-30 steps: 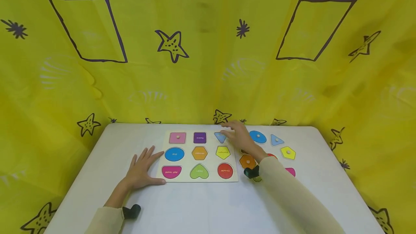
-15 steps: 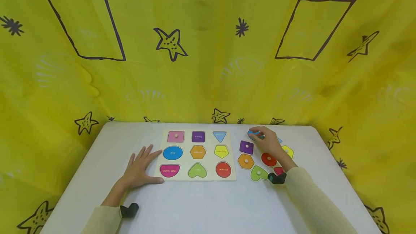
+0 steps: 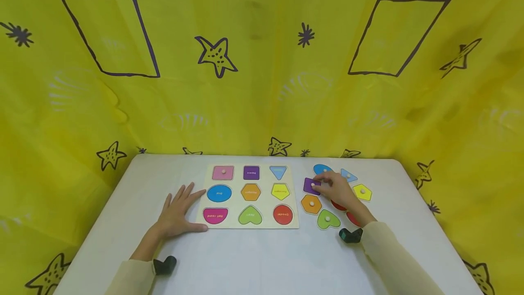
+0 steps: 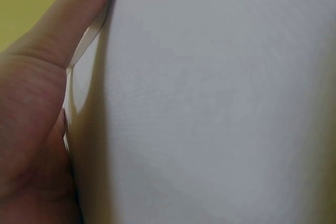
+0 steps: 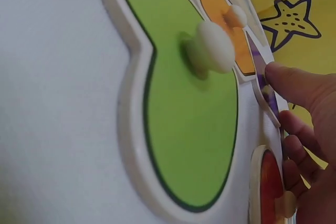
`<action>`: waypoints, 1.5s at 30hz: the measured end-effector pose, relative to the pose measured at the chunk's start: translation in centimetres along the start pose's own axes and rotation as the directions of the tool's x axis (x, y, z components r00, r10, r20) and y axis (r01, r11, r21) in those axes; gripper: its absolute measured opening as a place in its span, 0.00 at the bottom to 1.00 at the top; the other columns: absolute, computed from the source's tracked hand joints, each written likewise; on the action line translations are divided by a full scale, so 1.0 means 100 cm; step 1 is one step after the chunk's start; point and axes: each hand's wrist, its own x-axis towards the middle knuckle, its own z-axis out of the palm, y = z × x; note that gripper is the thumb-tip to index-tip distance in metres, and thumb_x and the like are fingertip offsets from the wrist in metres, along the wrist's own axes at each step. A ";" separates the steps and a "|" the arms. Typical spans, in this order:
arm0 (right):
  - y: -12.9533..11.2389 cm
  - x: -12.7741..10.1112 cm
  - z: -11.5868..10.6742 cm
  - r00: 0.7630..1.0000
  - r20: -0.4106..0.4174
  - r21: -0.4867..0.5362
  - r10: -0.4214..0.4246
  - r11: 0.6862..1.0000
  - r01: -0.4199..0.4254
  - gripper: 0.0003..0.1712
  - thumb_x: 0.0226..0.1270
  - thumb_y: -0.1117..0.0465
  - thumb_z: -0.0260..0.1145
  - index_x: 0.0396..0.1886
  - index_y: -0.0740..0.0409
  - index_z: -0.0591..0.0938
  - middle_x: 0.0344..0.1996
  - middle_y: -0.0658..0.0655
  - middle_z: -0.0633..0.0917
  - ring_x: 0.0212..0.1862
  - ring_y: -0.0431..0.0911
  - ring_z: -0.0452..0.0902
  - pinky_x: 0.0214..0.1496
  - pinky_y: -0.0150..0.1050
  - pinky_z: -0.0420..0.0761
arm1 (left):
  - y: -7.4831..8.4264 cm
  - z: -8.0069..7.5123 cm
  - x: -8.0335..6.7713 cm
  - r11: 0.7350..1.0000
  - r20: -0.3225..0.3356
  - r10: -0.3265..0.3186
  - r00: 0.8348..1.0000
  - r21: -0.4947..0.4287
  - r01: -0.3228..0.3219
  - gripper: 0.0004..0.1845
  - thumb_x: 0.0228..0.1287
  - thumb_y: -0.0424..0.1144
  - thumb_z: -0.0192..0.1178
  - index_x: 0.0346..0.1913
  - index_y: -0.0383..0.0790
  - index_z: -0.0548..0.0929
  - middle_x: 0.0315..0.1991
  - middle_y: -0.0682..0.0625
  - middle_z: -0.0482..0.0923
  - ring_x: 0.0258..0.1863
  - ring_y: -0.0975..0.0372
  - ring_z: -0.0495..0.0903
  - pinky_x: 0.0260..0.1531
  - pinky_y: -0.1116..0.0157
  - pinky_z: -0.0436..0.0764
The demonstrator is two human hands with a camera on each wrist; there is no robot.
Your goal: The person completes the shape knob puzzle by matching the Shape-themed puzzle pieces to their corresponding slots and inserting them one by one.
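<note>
My right hand [image 3: 340,191] curls its thumb and index finger at the knob of a purple square puzzle piece [image 3: 308,185], which lies flat on the table. In the right wrist view the thumb [image 5: 294,83] is against that purple piece [image 5: 261,72], its knob mostly hidden. My left hand [image 3: 176,215] lies spread on the table, fingertips and thumb at the left edge of the white shape puzzle board [image 3: 235,226]. A pink rectangle piece [image 3: 223,173] with a knob sits in the board; the other printed shapes show no knobs. The left wrist view shows mostly tabletop.
Around the right hand lie knobbed pieces: blue oval [image 3: 321,168], light blue triangle [image 3: 347,174], yellow pentagon [image 3: 362,192], orange hexagon [image 3: 310,205], green heart [image 3: 329,220], and partly hidden red pieces [image 3: 338,205]. A yellow curtain [image 3: 254,104] hangs behind the white table [image 3: 245,263].
My right hand has gone from above the board's triangle to the blue oval, then down to the purple square. My left hand has stayed at the board's edge.
</note>
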 end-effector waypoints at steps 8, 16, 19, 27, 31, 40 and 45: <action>0.005 0.000 0.004 0.999 -0.010 -0.007 -0.046 0.999 0.046 0.09 0.66 0.59 0.76 0.44 0.55 0.91 0.40 0.52 0.88 0.54 0.57 0.79 0.62 0.62 0.77 | 0.002 0.000 -0.001 1.000 -0.012 0.005 1.000 0.000 -0.005 0.58 0.39 0.66 0.78 0.76 0.48 0.70 0.80 0.33 0.53 0.78 0.34 0.44 0.70 0.27 0.36; 0.003 -0.003 0.004 0.998 -0.017 -0.001 -0.066 0.998 0.066 0.05 0.66 0.62 0.75 0.40 0.55 0.91 0.37 0.50 0.87 0.51 0.54 0.79 0.60 0.61 0.78 | 0.004 0.000 -0.003 1.000 -0.001 0.010 1.000 0.008 -0.010 0.58 0.40 0.68 0.77 0.76 0.49 0.69 0.80 0.33 0.54 0.78 0.34 0.45 0.69 0.26 0.37; 0.002 -0.002 0.003 0.997 -0.024 0.004 -0.071 0.997 0.071 0.04 0.66 0.63 0.75 0.39 0.55 0.91 0.37 0.50 0.87 0.50 0.54 0.78 0.60 0.61 0.78 | 0.003 -0.001 -0.003 1.000 -0.001 0.006 1.000 0.006 -0.006 0.58 0.40 0.68 0.77 0.77 0.49 0.69 0.80 0.34 0.53 0.79 0.34 0.44 0.70 0.26 0.37; -0.002 0.000 0.003 0.998 -0.026 0.015 -0.056 0.998 0.057 0.06 0.65 0.61 0.76 0.40 0.55 0.91 0.39 0.52 0.87 0.51 0.55 0.78 0.58 0.59 0.78 | 0.004 -0.003 -0.004 1.000 -0.015 0.005 1.000 0.003 -0.005 0.58 0.40 0.67 0.77 0.76 0.48 0.70 0.80 0.33 0.54 0.78 0.34 0.45 0.70 0.27 0.37; -0.003 0.001 0.004 0.999 -0.027 0.033 -0.030 0.999 0.030 0.06 0.66 0.61 0.75 0.41 0.55 0.91 0.40 0.53 0.87 0.54 0.57 0.78 0.62 0.62 0.76 | 0.003 -0.003 -0.004 1.000 -0.023 0.008 1.000 0.013 -0.007 0.58 0.39 0.68 0.77 0.76 0.48 0.70 0.79 0.33 0.55 0.78 0.33 0.45 0.69 0.26 0.37; 0.003 0.001 0.006 1.000 -0.022 0.071 -0.008 0.997 0.010 0.05 0.68 0.61 0.74 0.41 0.55 0.91 0.46 0.57 0.87 0.60 0.59 0.76 0.68 0.66 0.70 | 0.001 0.000 -0.002 1.000 -0.011 -0.008 1.000 0.006 0.008 0.58 0.40 0.68 0.77 0.77 0.50 0.69 0.80 0.34 0.53 0.79 0.35 0.43 0.70 0.28 0.35; 0.003 0.001 0.005 0.999 -0.027 0.050 -0.029 0.998 0.030 0.05 0.68 0.60 0.74 0.41 0.54 0.91 0.44 0.55 0.87 0.59 0.60 0.77 0.67 0.65 0.73 | 0.002 0.000 -0.002 1.000 -0.011 -0.004 1.000 0.008 0.004 0.58 0.40 0.68 0.77 0.77 0.49 0.69 0.80 0.34 0.53 0.79 0.35 0.44 0.70 0.28 0.35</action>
